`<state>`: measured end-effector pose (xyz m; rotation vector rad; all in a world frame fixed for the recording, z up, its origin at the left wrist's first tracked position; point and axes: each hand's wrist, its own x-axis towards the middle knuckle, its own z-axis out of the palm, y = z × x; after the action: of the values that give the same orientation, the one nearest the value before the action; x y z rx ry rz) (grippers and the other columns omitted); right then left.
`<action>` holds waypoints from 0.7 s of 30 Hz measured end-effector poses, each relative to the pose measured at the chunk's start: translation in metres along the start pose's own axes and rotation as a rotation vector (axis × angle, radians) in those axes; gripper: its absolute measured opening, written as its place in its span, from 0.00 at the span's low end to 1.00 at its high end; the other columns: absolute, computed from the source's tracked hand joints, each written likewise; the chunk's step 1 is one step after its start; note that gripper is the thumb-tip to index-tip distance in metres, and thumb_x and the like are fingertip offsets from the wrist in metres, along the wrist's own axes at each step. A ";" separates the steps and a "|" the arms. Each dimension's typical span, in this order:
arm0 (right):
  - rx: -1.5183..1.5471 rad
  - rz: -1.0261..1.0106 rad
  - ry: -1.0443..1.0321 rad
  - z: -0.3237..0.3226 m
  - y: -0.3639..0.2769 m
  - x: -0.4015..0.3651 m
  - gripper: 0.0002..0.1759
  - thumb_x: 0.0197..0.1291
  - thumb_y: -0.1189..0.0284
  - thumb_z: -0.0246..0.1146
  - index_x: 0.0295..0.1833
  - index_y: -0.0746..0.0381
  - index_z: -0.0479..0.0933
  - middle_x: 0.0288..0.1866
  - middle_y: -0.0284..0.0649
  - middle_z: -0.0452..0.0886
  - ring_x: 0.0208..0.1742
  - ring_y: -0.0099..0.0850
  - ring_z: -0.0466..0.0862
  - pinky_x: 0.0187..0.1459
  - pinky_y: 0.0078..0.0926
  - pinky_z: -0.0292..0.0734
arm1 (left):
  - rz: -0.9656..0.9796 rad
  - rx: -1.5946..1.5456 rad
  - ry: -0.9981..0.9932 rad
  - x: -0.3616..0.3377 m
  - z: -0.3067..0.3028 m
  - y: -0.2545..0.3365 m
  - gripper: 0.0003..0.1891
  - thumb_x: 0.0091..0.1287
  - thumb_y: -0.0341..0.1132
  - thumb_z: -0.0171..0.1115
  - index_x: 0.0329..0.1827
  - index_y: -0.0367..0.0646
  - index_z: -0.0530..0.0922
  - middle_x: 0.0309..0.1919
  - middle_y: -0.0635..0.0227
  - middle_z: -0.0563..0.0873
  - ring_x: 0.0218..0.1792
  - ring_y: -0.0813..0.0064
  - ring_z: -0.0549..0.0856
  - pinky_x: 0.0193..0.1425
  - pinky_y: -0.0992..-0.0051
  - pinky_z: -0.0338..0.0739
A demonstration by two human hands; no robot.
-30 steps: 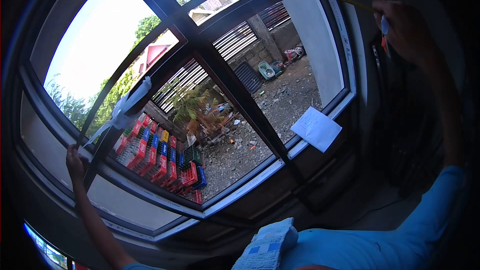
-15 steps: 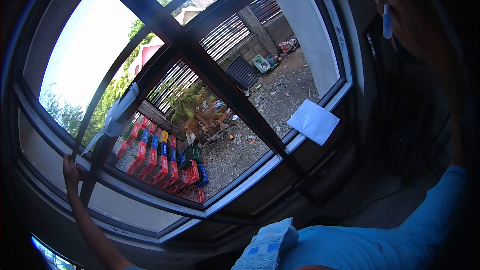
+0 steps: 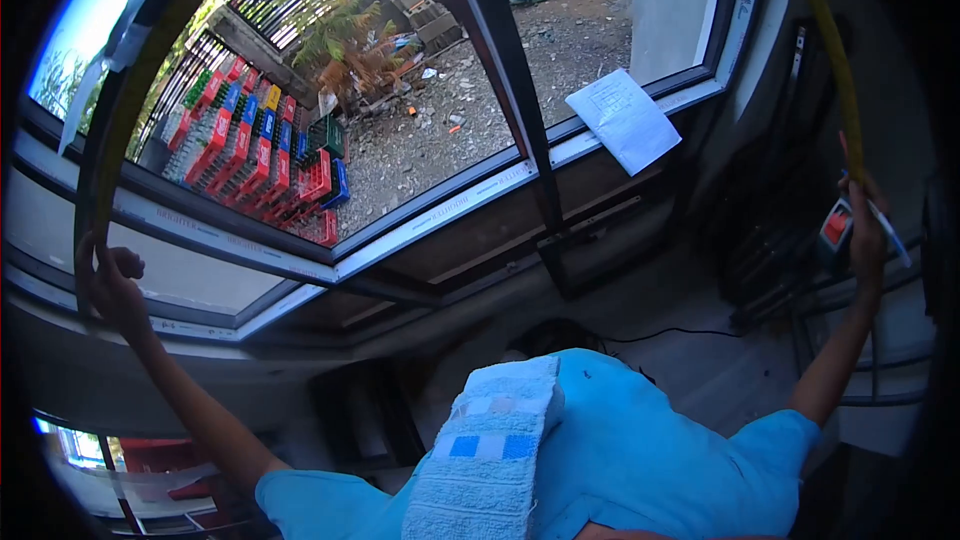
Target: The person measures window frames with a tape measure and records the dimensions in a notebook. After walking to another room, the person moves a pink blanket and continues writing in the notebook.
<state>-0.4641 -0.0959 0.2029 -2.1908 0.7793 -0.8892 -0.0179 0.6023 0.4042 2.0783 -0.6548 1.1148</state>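
Note:
A long yellow tape measure blade [image 3: 836, 50] bows out of the top of the head view and comes down on both sides. At the left, my left hand [image 3: 115, 285] is closed on the blade's lower end, in front of the window frame [image 3: 205, 228]. My right hand [image 3: 866, 240], far out at the right, grips the tape measure's red and dark case [image 3: 836, 225]. A slim pen with a pale blue-white end [image 3: 890, 233] also sticks out between those fingers. A written-on sheet of paper [image 3: 625, 125] rests on the window's lower frame, between the hands.
Beyond the window stand stacked red and blue bottle crates [image 3: 265, 155] on gravel. A strip of clear plastic [image 3: 125, 45] hangs at the left. A light-blue towel [image 3: 490, 450] lies over my chest. Dark metal frames [image 3: 790, 150] lean at the right; a black cord [image 3: 680, 331] crosses the floor.
My right hand has come down from the upper right to the right side, with the tape measure and pen. My left hand still holds the other end. The view has tilted downward.

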 end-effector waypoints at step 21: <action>-0.299 0.209 -0.406 0.127 -0.054 -0.093 0.12 0.64 0.70 0.55 0.39 0.70 0.76 0.23 0.51 0.76 0.26 0.42 0.81 0.31 0.33 0.71 | -0.053 0.552 -0.706 -0.191 0.105 -0.157 0.11 0.72 0.40 0.55 0.52 0.48 0.77 0.35 0.55 0.87 0.36 0.50 0.86 0.35 0.58 0.77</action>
<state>-0.4094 0.0459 0.1357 -2.3800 0.9578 -0.2192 0.0479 0.6447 0.1470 2.9897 -0.6456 0.5341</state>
